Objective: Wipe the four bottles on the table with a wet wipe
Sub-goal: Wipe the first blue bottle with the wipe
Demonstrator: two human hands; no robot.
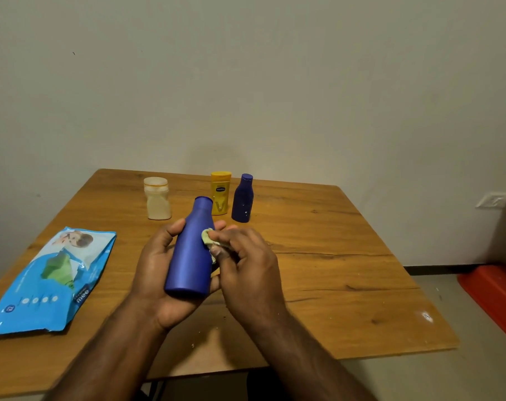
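My left hand (155, 261) grips a tall blue bottle (191, 250) from below, holding it tilted above the wooden table (333, 270) with its cap pointing away from me. My right hand (246, 261) pinches a small crumpled wet wipe (207, 238) against the bottle's right side. Three more bottles stand upright at the far side of the table: a white one (157, 201) to the left, a yellow one (220, 192) in the middle and a small dark blue one (242, 198) right beside it.
A blue pack of wet wipes (52, 280) lies flat on the table's left side, near the front edge. A wall rises just behind the table. On the floor to the right lies a red object (495, 293).
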